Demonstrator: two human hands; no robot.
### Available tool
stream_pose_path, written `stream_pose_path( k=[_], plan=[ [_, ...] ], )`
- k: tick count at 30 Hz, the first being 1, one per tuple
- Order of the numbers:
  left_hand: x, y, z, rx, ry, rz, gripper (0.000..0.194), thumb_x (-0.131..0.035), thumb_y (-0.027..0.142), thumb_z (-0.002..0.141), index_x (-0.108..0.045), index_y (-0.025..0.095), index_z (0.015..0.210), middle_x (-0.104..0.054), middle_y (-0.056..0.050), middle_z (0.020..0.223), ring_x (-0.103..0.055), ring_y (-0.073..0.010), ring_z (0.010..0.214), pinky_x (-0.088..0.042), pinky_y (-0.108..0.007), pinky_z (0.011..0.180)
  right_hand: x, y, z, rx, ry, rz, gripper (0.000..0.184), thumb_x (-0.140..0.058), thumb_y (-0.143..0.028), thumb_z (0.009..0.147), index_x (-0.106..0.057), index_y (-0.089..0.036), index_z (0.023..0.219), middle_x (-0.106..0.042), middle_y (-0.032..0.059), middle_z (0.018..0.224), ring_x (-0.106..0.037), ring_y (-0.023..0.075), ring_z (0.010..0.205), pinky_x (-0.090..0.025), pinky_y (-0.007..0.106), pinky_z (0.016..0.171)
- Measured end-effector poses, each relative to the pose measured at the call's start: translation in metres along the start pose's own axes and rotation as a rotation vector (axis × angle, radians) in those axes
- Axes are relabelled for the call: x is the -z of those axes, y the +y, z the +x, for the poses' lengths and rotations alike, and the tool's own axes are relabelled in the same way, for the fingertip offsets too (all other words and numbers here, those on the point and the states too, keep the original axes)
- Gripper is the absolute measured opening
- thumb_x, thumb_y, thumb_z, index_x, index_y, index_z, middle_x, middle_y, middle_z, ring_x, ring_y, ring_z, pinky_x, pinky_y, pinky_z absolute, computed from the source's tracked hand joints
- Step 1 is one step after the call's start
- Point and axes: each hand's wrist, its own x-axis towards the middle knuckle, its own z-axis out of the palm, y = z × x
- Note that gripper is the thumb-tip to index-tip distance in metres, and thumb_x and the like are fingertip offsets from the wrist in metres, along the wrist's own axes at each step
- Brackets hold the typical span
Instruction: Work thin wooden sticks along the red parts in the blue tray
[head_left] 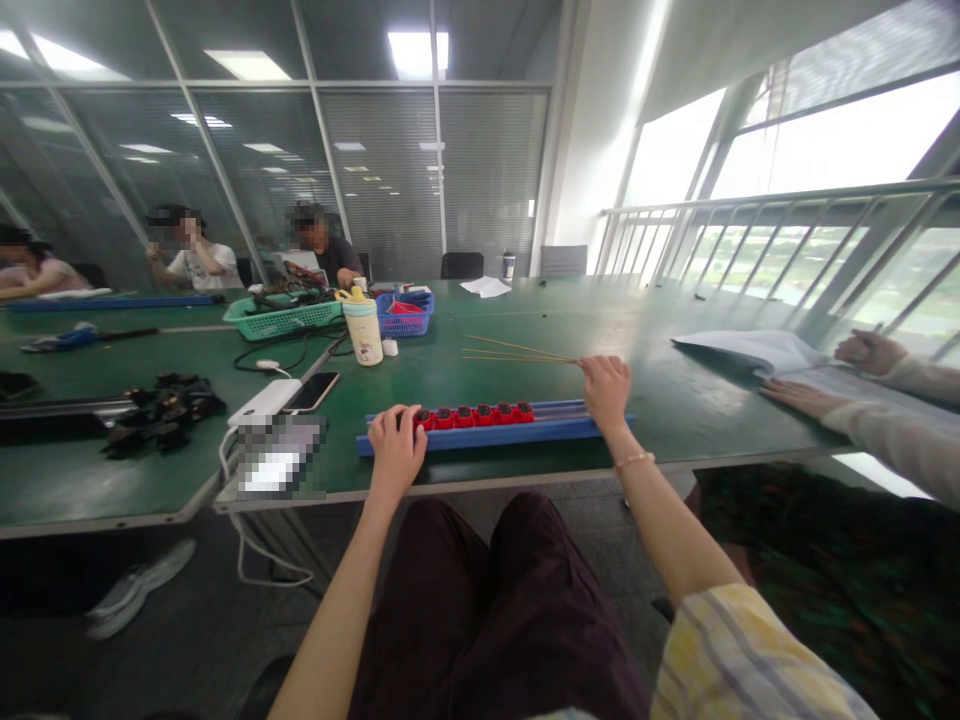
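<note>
My left hand (395, 450) rests curled over the left end of a long blue rail (480, 436), right by a row of several small red blocks (472, 416) seated in it. My right hand (604, 392) sits just behind the rail's right end and pinches a few thin wooden sticks (517, 350). Those sticks point back and to the left, above the green tabletop (675, 420). The part of the rail under my left hand is hidden.
To the left stand a water bottle (363, 332), a blue basket (405, 314), a green basket (281, 318), a phone (311, 391) and a power bank (262, 403). A black parts pile (165, 415) lies further left. A co-worker's hand (862, 352) is at right, beside papers (750, 350).
</note>
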Motion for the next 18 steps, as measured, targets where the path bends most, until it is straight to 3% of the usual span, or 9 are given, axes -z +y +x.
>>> stream_pose_path(
  k=[3, 6, 10, 18],
  plan=[
    [0.0, 0.0, 0.0, 0.009, -0.001, -0.001, 0.04, -0.043, 0.034, 0.095, -0.059, 0.02, 0.129, -0.054, -0.015, 0.128, -0.042, -0.0323, 0.118, -0.038, -0.049, 0.101, -0.004, -0.003, -0.021, -0.15, 0.141, 0.071, 0.036, -0.034, -0.033, 0.101, -0.067, -0.02, 0.095, -0.066, 0.0119, 0.098, -0.05, 0.028, 0.099, -0.034, 0.039, 0.091],
    [-0.001, 0.0, 0.0, 0.013, -0.002, -0.005, 0.04, -0.042, 0.034, 0.095, -0.059, 0.02, 0.129, -0.054, -0.015, 0.129, -0.042, -0.0324, 0.119, -0.038, -0.05, 0.102, -0.011, -0.007, -0.046, -0.214, 0.153, 0.179, 0.036, -0.031, -0.032, 0.101, -0.062, -0.021, 0.088, -0.063, 0.0112, 0.092, -0.051, 0.0269, 0.093, -0.037, 0.039, 0.09],
    [-0.005, 0.002, 0.0, 0.024, -0.017, -0.015, 0.045, -0.042, 0.035, 0.095, -0.054, 0.018, 0.135, -0.054, -0.016, 0.131, -0.042, -0.0328, 0.119, -0.038, -0.05, 0.102, -0.013, -0.011, -0.062, -0.195, 0.11, 0.289, 0.033, -0.033, -0.036, 0.101, -0.058, -0.022, 0.084, -0.064, 0.0098, 0.09, -0.052, 0.0254, 0.092, -0.038, 0.037, 0.09],
    [-0.007, 0.005, 0.002, 0.013, -0.002, -0.067, 0.058, -0.041, 0.034, 0.095, -0.035, 0.011, 0.148, -0.055, -0.018, 0.133, -0.042, -0.0324, 0.121, -0.037, -0.049, 0.104, -0.005, -0.011, -0.062, -0.124, 0.023, 0.337, 0.035, -0.031, -0.036, 0.101, -0.056, -0.022, 0.08, -0.064, 0.0082, 0.088, -0.053, 0.0233, 0.09, -0.038, 0.035, 0.089]
  ],
)
